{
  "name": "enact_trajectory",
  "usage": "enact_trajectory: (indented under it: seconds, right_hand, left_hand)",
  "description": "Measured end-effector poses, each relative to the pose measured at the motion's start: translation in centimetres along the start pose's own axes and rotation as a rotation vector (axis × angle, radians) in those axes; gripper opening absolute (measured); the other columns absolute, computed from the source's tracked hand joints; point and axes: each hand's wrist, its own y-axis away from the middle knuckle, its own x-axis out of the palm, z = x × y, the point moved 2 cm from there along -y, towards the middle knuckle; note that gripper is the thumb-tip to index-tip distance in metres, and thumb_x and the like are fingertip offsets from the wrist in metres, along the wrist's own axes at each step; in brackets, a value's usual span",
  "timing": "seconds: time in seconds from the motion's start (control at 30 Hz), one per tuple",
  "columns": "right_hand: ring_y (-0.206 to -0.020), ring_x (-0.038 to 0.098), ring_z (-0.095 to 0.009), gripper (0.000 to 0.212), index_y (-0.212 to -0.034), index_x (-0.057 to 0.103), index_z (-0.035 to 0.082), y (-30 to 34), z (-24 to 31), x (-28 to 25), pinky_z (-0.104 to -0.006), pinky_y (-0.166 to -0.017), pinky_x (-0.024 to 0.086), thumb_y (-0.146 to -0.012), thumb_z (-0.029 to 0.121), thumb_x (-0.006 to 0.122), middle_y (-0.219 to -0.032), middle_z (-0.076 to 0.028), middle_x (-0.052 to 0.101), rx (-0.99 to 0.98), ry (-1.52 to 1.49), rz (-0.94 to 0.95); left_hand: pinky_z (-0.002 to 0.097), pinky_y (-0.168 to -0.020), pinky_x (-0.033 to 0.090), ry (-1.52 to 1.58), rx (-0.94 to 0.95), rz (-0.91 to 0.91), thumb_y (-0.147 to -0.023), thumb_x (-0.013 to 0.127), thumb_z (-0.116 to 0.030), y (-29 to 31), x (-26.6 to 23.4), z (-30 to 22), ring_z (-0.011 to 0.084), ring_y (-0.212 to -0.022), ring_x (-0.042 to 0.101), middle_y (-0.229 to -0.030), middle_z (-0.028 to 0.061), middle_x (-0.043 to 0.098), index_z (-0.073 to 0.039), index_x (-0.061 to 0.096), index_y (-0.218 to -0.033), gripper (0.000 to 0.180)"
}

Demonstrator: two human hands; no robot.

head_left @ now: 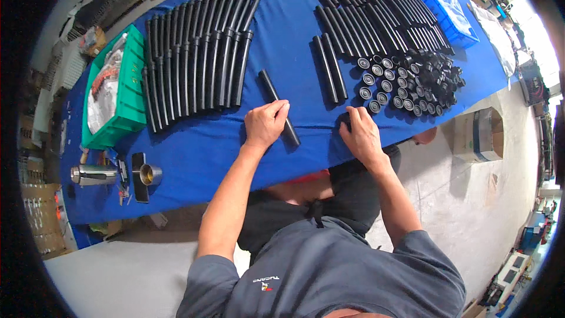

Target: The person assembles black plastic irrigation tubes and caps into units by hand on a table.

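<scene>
A single black tube (269, 85) lies slanted on the blue cloth in front of me. My left hand (266, 122) is closed over its middle, and both ends of the tube show. To the right, my right hand (362, 133) rests low over the cloth near the table's front edge, fingers curled and thumb bent in. Something dark sits by its fingertips, too unclear to name. Beyond that hand lie two black tubes (331, 70) side by side. A heap of round black caps (406, 85) spreads to their right, several showing grey ring-marked faces.
Capped black tubes (200, 53) lie in rows at left, beside a green crate (126, 91) with bagged items. Plain tubes (376, 15) fill the far right, near a blue basket (450, 15). A flask (94, 175), phone (140, 185) and metal cup (150, 174) stand front left.
</scene>
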Motion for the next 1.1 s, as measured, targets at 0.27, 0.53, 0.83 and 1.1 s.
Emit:
enact_trajectory:
  seconds: [0.27, 0.53, 0.83, 1.1]
  right_hand:
    - [-0.074, 0.061, -0.025, 0.045, -0.126, 0.051, -0.001, 2.2, 3.7, -3.4, -0.0360, -0.064, 0.051, -0.084, 0.003, 0.067, -0.098, -0.015, 0.059, 0.062, -0.476, -0.044]
    - [-0.073, 0.056, -0.007, 0.024, -0.119, 0.059, -0.001, 1.8, 4.2, 2.9, -0.0217, -0.062, 0.047, -0.095, 0.004, 0.056, -0.092, -0.003, 0.064, 0.311, -1.135, -0.096]
    - [-0.075, 0.056, -0.008, 0.044, -0.134, 0.051, 0.002, 1.8, 6.6, 3.3, -0.0256, -0.066, 0.050, -0.091, 0.004, 0.060, -0.092, -0.002, 0.060, 0.174, -1.377, 0.412]
    - [-0.076, 0.054, -0.011, 0.047, -0.135, 0.057, 0.007, 1.0, 6.3, 4.5, -0.0288, -0.072, 0.049, -0.089, 0.004, 0.063, -0.088, -0.003, 0.060, -0.097, -1.466, 0.527]
  left_hand:
    - [0.0443, -0.101, 0.044, -0.252, 0.510, 0.155, -0.077, 0.060, -0.004, 1.4, -1.1, -1.3, 0.0315, -0.120, 0.055, -0.121, 0.0129, 0.061, -0.013, 0.071, -0.112, 0.037]
    - [0.0516, -0.108, 0.038, -0.314, 0.684, 0.393, -0.069, 0.064, -0.006, -0.5, -1.2, -3.8, 0.0304, -0.096, 0.057, -0.086, 0.0109, 0.052, -0.008, 0.058, -0.088, 0.020]
    - [0.0474, -0.080, 0.051, -0.219, 0.171, 0.328, -0.070, 0.056, -0.002, 3.8, -5.4, -5.5, 0.0381, -0.092, 0.061, -0.095, 0.0171, 0.064, -0.004, 0.062, -0.096, 0.027]
    - [0.0451, -0.084, 0.049, -0.192, -0.047, 0.584, -0.073, 0.055, -0.004, 5.1, -6.9, -6.3, 0.0391, -0.094, 0.062, -0.096, 0.0213, 0.062, 0.001, 0.058, -0.103, 0.030]
